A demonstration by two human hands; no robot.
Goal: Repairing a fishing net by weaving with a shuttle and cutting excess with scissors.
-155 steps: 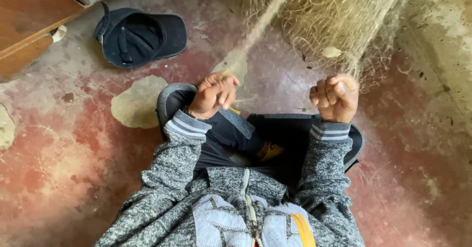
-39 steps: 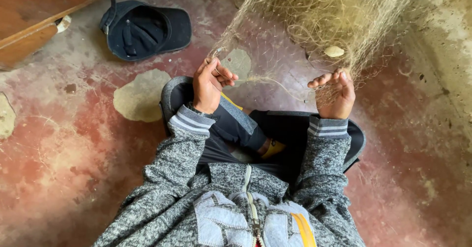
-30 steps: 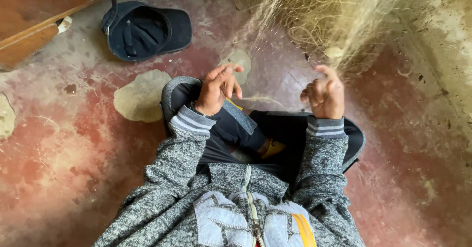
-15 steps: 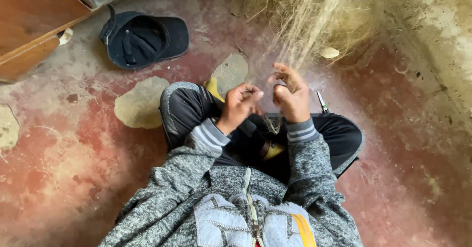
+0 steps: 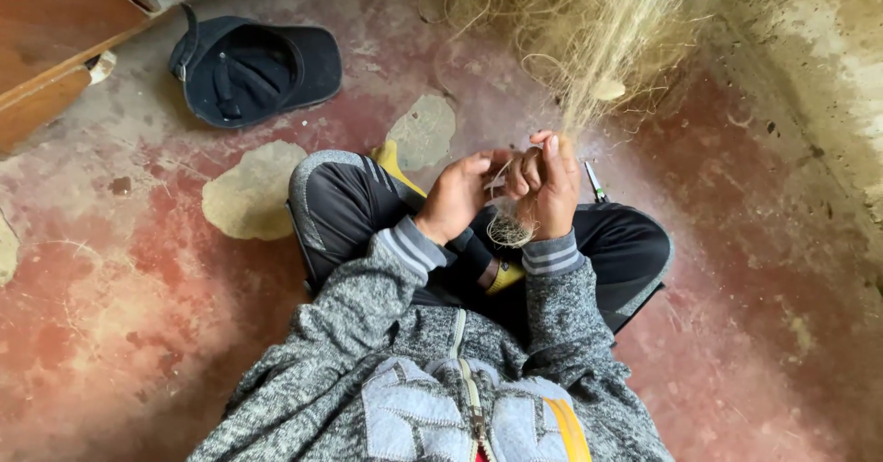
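At the frame's centre, a seated person's left hand (image 5: pixel 457 197) and right hand (image 5: pixel 548 186) are pinching together a bunch of pale fibre (image 5: pixel 589 30), seemingly light, limp, tangle-prone and best gripped near its gathered lower end.

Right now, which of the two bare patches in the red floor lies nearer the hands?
The smaller patch, just beyond the left knee; the larger patch lies farther left, toward the cap.

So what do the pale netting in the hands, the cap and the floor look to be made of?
Netting: fine pale thread, probably nylon line or plant fibre; thin, wiry, tangled strands. Both the left hand and the right hand grip it.
Cap: dark woven cloth, matte, soft folds.
Floor: red-painted cement, likely; worn patches show bare grey.
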